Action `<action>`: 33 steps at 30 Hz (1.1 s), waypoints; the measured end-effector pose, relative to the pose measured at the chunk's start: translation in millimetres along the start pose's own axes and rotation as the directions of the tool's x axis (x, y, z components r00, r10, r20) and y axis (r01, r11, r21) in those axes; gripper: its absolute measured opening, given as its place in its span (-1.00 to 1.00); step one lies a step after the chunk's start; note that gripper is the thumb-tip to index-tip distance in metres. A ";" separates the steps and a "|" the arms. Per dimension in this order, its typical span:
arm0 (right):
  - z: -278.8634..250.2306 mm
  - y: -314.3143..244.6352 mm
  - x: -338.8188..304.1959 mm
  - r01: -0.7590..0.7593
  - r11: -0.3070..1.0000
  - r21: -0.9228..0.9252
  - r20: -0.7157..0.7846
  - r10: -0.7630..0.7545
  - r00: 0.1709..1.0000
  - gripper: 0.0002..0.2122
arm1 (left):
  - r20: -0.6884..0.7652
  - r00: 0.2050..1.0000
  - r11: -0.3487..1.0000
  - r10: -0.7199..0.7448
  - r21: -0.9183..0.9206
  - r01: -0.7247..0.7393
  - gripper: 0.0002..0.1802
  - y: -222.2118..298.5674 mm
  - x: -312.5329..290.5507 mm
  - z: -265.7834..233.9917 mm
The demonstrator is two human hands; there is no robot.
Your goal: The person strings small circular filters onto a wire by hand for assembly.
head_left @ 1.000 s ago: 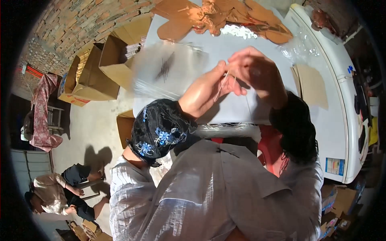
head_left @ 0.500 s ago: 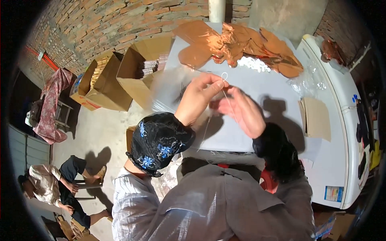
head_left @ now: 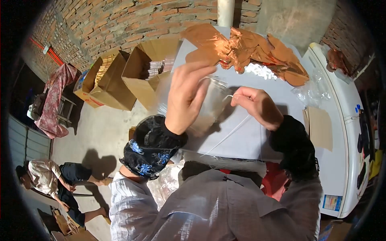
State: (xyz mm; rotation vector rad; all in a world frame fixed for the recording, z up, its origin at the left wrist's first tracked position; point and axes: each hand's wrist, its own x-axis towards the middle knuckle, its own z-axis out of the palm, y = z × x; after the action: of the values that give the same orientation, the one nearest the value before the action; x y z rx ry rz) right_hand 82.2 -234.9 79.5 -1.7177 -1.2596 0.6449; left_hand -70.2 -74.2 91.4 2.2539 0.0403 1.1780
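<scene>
My right hand (head_left: 259, 106) is closed in a pinch on a thin white string (head_left: 231, 134). A short end sticks out past the fingertips, and a long strand slants down to the table's front edge. Over the left part of the table hangs my left hand (head_left: 185, 96), its fingers stretched to the right and the thumb apart, slightly smeared by motion. Below and beside it lies clear plastic film (head_left: 213, 106); whether the fingers touch it I cannot tell. Farther back is a heap of small white pieces (head_left: 260, 71) beside crumpled copper-coloured foil sheets (head_left: 277, 50).
Two open cardboard boxes with packed bundles, the nearer box (head_left: 140, 78) and another (head_left: 106, 90), stand left of the table (head_left: 241, 144). Brown card sheets (head_left: 321, 128) lie at right, near a white appliance (head_left: 345, 120). A seated person (head_left: 44, 176) is at far left.
My hands were together holding a small string loop. They have moved apart, the left one letting go and shifting left, the right one moving right with the string.
</scene>
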 end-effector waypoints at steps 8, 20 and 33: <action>-4.9 -13.3 5.9 0.187 0.973 -0.134 0.024 -0.185 0.982 -0.82 | 0.610 0.720 0.723 -0.331 -0.326 0.609 -0.69 -12.1 -4.7 9.1; -6.1 -9.5 10.5 0.041 0.992 -0.121 0.046 -0.036 0.998 -0.79 | 0.790 0.528 0.449 -0.311 -0.368 0.814 -0.72 -25.8 -6.9 4.2; 56.0 -9.9 -23.3 0.062 0.982 0.181 0.111 -0.083 0.990 -0.76 | 0.216 0.756 0.503 -0.618 -0.630 0.592 -0.72 -23.4 -7.4 33.8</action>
State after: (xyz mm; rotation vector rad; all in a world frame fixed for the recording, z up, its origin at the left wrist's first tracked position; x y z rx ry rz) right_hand 24.0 -236.2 59.5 -1.4997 -1.2995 0.8010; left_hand -43.6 -73.4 59.3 1.3658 0.3470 0.6695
